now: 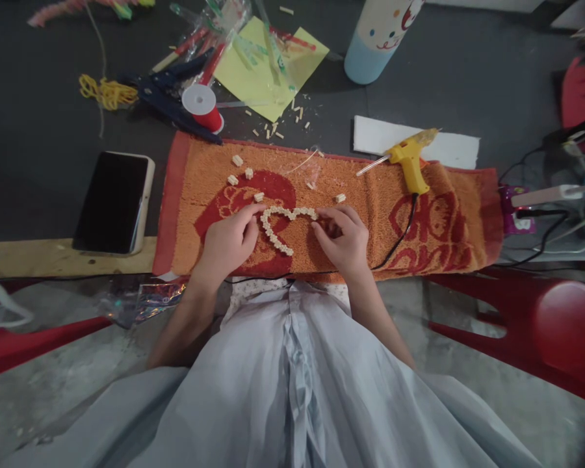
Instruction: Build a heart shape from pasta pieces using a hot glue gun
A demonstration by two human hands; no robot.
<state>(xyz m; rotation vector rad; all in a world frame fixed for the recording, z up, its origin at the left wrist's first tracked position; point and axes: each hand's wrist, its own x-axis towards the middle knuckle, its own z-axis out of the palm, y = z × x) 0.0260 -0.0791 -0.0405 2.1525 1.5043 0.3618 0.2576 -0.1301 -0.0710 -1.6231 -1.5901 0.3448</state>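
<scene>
A heart outline of small pale pieces (269, 232) lies on an orange and red towel (331, 257), its lower right side open. My left hand (230, 240) rests at the left of the outline, its index fingertip by the upper left curve and its thumb apart. At the upper right end of the outline, my right hand (345, 237) has thumb and index finger closed around the tip. Small pale clusters (237, 160) lie above my left hand, and another cluster (340, 198) sits just above my right hand.
A yellow glue gun (409, 159) lies on the towel's right part, its cord running toward my right wrist. A phone (113, 203) is at left. Behind are a red thread spool (207, 117), dark-handled tool (168, 97), yellow paper (253, 65), cut bits and a bottle (370, 52).
</scene>
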